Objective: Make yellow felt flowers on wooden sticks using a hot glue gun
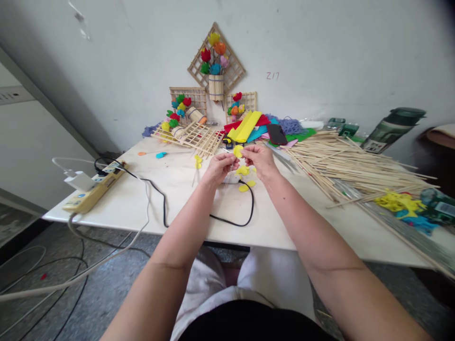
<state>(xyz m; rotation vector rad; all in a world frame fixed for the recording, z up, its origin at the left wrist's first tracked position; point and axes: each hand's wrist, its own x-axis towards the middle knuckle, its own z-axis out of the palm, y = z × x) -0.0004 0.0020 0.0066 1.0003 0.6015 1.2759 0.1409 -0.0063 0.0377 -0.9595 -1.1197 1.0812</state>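
Note:
A yellow crepe-paper petal [238,151] is held up between my two hands above the table. My right hand [262,161] pinches the petal's right edge. Closed just left of and below it, my left hand [221,168] grips a thin wire stem [227,181], whose tail hangs under the fingers. Loose yellow petals [243,170] lie beneath my hands. A white device [232,178] with a black cord [253,203] is partly hidden there. To the left rests a yellow paper flower [198,161] on wire stems.
Bamboo lattices [199,136] with paper flowers stand at the back; another lattice [232,71] hangs on the wall. Crepe paper [245,127], a phone [277,134], bamboo sticks [348,161] and a dark green bottle [394,128] are right. A power strip [80,201] sits left.

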